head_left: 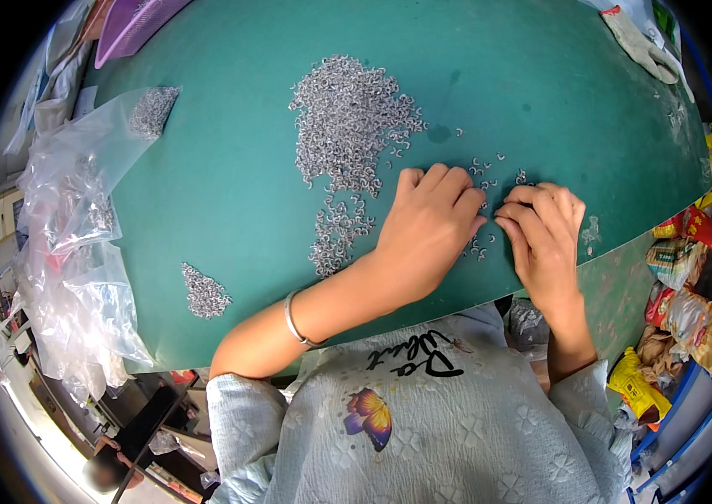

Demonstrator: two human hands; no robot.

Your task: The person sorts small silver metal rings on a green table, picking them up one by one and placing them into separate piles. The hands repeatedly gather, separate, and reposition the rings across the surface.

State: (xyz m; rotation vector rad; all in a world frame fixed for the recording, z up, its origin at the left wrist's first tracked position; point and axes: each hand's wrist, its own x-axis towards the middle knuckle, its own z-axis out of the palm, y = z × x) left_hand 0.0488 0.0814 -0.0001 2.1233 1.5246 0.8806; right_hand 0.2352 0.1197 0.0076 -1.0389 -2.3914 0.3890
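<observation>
Small silver C-shaped metal pieces lie in a large pile (343, 118) on the green tabletop, with a looser trail (337, 239) running from it toward me. Right of that pile, my left hand (431, 220) is closed, knuckles up, its thumb and forefinger together over a few scattered pieces (480, 166). Facing it across a narrow gap, my right hand (545, 235) has bent fingers, the thumb near the forefinger. A little cluster (522, 176) of pieces shows just beyond the right fingertips. Whatever either pinch holds is too small or hidden to make out.
A smaller pile (205, 291) lies at the near left. Clear plastic bags (79, 244) containing metal pieces cover the left edge. A purple basket (133, 29) stands far left, a work glove (637, 46) far right. Colourful packets (692, 323) hang beyond the right edge. Another person (117, 466) is at lower left.
</observation>
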